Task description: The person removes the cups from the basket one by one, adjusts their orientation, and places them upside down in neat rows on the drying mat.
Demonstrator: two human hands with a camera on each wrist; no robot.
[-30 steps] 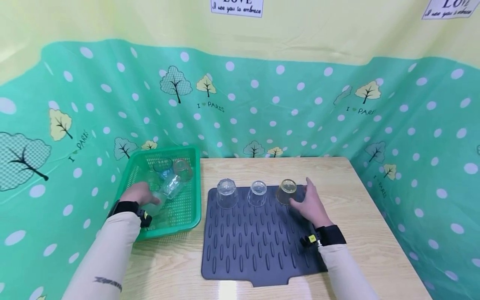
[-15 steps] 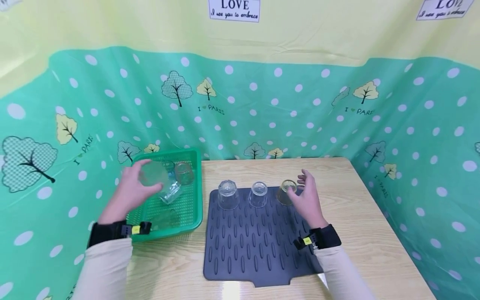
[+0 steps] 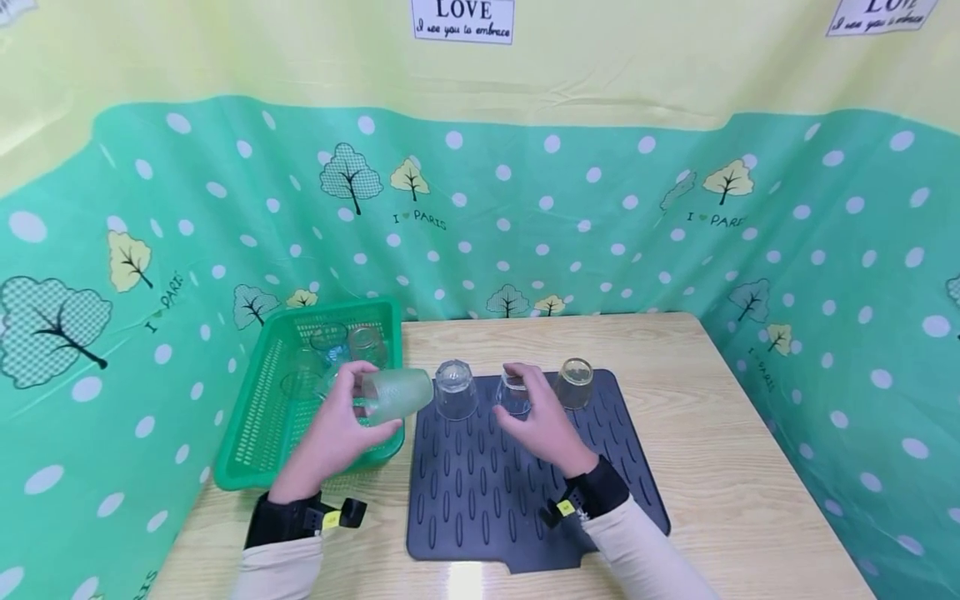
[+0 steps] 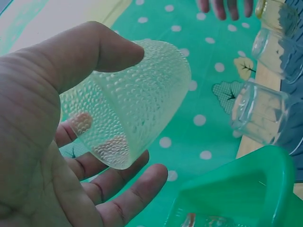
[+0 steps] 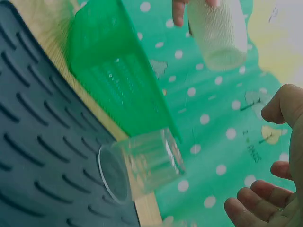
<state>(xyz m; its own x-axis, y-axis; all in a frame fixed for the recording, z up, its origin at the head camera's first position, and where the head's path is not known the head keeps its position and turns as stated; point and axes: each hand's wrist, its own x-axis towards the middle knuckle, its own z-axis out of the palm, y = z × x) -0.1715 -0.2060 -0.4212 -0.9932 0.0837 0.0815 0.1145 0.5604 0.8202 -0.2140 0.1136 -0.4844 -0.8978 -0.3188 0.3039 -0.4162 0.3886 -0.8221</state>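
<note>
Left hand point(image 3: 337, 433) grips a frosted, dimpled cup point(image 3: 397, 393) on its side in the air, between the green basket point(image 3: 258, 454) and the grey mat point(image 3: 525, 500). Right hand point(image 3: 536, 421) hovers over the mat with loose, empty fingers, close by the middle glass point(image 3: 514, 393).

Three glasses stand upside down in a row along the mat's far edge, so I'd judge that much done. The cup in hand looks like the fourth. About three more glasses lie in the basket, though they overlap and I can't count them surely. One basket, one mat.
</note>
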